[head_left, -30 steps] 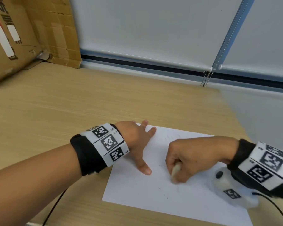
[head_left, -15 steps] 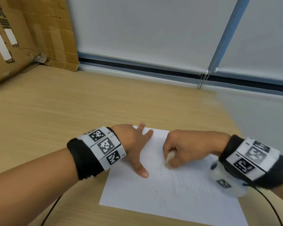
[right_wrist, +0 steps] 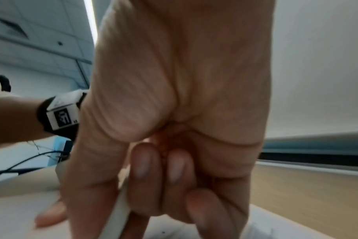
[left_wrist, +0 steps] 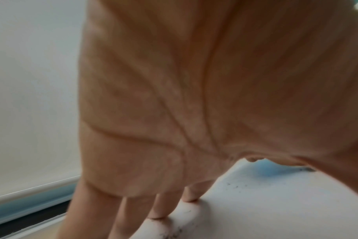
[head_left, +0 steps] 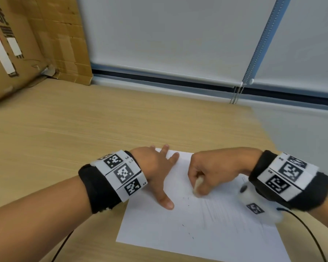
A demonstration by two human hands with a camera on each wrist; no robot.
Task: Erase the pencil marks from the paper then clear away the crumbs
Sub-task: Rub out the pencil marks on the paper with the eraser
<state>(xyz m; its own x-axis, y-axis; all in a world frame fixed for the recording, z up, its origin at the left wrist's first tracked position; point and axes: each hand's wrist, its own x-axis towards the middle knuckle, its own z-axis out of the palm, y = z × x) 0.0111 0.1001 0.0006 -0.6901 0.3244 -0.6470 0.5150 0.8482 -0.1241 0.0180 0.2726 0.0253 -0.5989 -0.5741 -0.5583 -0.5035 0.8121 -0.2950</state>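
A white sheet of paper (head_left: pixel 178 231) lies on the wooden desk, with faint pencil lines (head_left: pixel 223 210) across its right half and small dark crumbs (head_left: pixel 187 202) scattered near its middle. My right hand (head_left: pixel 212 173) is curled round a white eraser (head_left: pixel 197 186) whose lower end presses on the paper; in the right wrist view the eraser (right_wrist: pixel 118 216) sits between thumb and fingers. My left hand (head_left: pixel 159 167) lies flat with straight spread fingers on the paper's upper left corner. In the left wrist view its fingertips (left_wrist: pixel 159 213) press the sheet (left_wrist: pixel 276 210).
The wooden desk (head_left: pixel 83 129) stretches left and back. A cardboard box (head_left: pixel 17 44) leans at the far left corner. A window blind with a bead chain (head_left: pixel 235 95) stands behind the desk. Black cables (head_left: pixel 311 233) run from both wrists off the desk's near edge.
My right hand has rubbed the eraser up the sheet, away from me and slightly left. The left hand has stayed flat on the paper's corner.
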